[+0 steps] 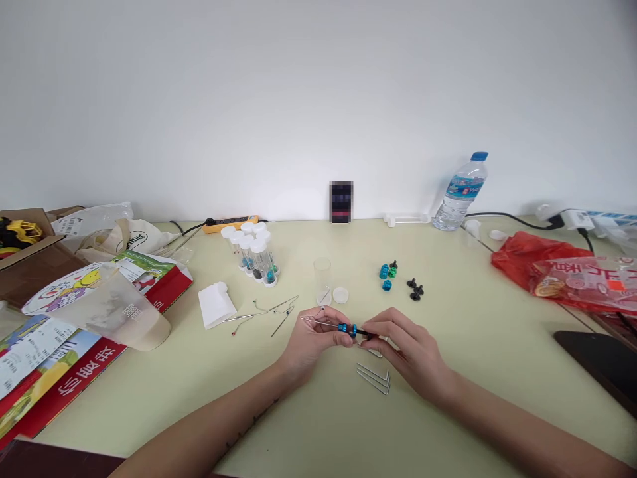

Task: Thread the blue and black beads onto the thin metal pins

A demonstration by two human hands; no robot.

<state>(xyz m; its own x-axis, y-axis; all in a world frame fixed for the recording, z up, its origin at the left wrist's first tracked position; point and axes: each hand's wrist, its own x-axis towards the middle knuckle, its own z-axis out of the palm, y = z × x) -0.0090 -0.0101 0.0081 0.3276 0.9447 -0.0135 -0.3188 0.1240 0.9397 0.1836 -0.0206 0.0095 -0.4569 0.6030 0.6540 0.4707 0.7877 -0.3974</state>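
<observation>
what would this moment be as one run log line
left hand: grip on blue piece | right hand: grip on black piece | ahead: clear tube, white cap beside it | nearer: bent metal rods

Bright, diffuse light, soft shadows

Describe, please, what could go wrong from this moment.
The small, shiny blue-and-black piece could slip from the fingers and roll away. The left hand might knock over the upright clear tube just beyond it. The right hand could disturb the L-shaped silver metal rods lying close by.
</observation>
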